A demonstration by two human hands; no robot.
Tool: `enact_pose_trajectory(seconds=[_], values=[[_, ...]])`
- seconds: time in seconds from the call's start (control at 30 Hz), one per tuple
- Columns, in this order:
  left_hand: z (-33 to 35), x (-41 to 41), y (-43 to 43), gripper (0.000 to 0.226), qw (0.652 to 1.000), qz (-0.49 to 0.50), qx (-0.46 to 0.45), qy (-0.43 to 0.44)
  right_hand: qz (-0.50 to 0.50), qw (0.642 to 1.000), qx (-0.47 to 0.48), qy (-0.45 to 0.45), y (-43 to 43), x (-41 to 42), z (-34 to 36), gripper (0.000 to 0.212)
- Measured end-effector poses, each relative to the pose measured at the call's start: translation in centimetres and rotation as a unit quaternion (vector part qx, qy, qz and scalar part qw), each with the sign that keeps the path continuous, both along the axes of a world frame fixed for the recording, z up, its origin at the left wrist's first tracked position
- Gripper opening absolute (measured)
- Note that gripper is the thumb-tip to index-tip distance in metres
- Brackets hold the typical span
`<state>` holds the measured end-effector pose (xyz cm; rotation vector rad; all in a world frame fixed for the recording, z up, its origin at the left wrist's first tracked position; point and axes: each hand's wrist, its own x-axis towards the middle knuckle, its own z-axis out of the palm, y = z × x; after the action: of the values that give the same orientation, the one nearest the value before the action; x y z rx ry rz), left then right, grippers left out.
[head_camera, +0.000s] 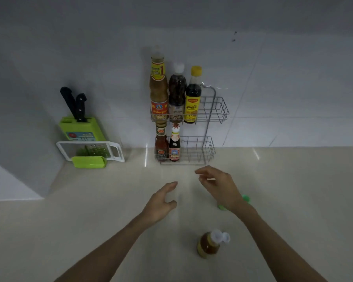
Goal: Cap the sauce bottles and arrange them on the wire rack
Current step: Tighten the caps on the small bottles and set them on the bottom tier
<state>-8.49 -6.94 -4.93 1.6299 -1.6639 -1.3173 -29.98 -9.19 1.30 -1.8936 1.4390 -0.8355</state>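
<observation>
I see both hands empty in front of the two-tier silver wire rack: my left hand loosely spread, my right hand with fingers curled on nothing. Three tall bottles fill the rack's upper basket, two short ones its lower. Nearer me than the rack stands an amber sauce bottle with its white flip cap open. Something green lies behind my right wrist.
</observation>
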Motion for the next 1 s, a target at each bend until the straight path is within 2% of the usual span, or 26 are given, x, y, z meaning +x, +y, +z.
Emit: enact_pose_trajectory(seconds=[0.17,0.33,0.47,0.6,0.67,0.73,0.77,0.83,0.9,0.93,1.0], values=[[-1.7,-3.0,5.8,0.069,0.993,-0.12,0.022,0.006,0.021,0.993,-0.016,0.116,6.3,-3.7,-3.9,0.021],[-1.6,-6.0,8.9,0.069,0.981,-0.193,0.007,0.008,0.061,0.957,0.117,0.26,9.8,-6.7,-10.5,0.042],[-1.6,-7.0,10.1,0.061,0.983,-0.184,-0.013,0.004,0.112,0.929,0.073,0.344,11.3,-8.5,-17.2,0.05],[-2.1,-8.0,11.0,0.051,0.988,-0.155,-0.015,0.003,0.074,0.93,0.014,0.361,13.7,-8.3,-16.3,0.034],[-2.2,-8.2,11.3,0.046,0.991,-0.135,-0.021,0.01,0.03,0.95,0.003,0.311,13.7,-8.0,-15.0,0.026],[-2.3,-8.2,11.2,0.047,0.992,-0.121,-0.032,0.017,-0.064,0.986,0.017,0.156,13.2,-7.0,-12.7,0.027],[-2.3,-8.2,11.1,0.049,0.993,-0.114,-0.039,0.019,-0.116,0.991,0.011,0.066,12.8,-6.4,-11.1,0.026],[-2.0,-8.3,10.8,0.049,0.994,-0.094,-0.051,0.027,-0.18,0.979,0.001,-0.099,12.0,-5.2,-7.4,0.02],[-1.6,-8.7,10.4,0.044,0.995,-0.066,-0.062,0.037,-0.162,0.954,0.029,-0.249,11.3,-4.1,-3.9,0.01],[-1.4,-8.9,10.2,0.043,0.996,-0.05,-0.062,0.044,-0.139,0.947,0.038,-0.288,11.1,-3.6,-2.6,0.006],[-0.6,-9.1,9.5,0.04,0.996,-0.016,-0.056,0.068,-0.094,0.952,0.036,-0.291,10.8,-2.9,-1.2,0.005]])
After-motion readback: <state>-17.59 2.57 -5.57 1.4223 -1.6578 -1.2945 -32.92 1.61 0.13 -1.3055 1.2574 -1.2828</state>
